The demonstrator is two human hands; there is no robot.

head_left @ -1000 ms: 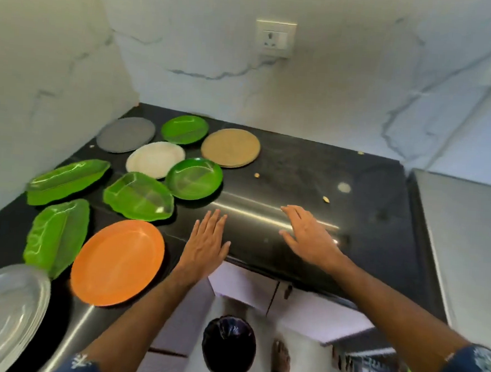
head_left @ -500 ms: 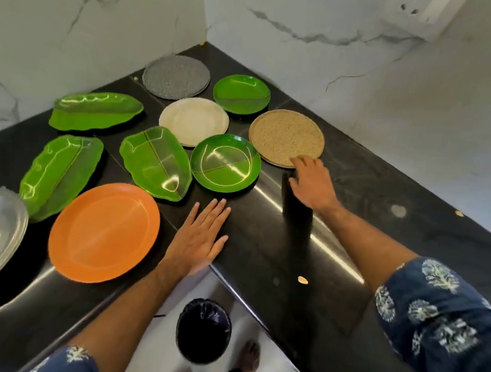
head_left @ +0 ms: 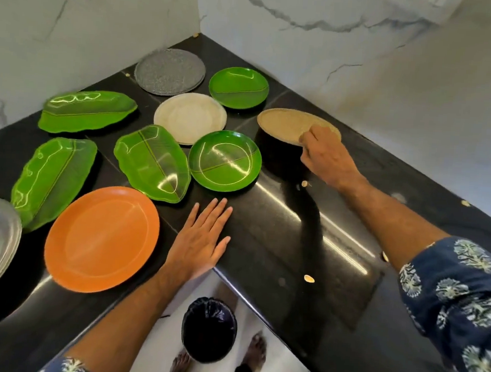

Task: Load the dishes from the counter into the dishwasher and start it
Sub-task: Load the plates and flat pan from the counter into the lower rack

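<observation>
- Right hand (head_left: 326,156) pinches the near rim of the tan plate (head_left: 289,125), fingers curled over its edge; that plate sits tilted, near side raised off the black counter (head_left: 292,247).
- Left hand (head_left: 203,238) lies flat, fingers straight and slightly spread, just beside the orange plate (head_left: 101,238); well apart from the tan one.
- Bare counter lies toward the front edge; the round green plate (head_left: 225,161) crowds the left.
</observation>
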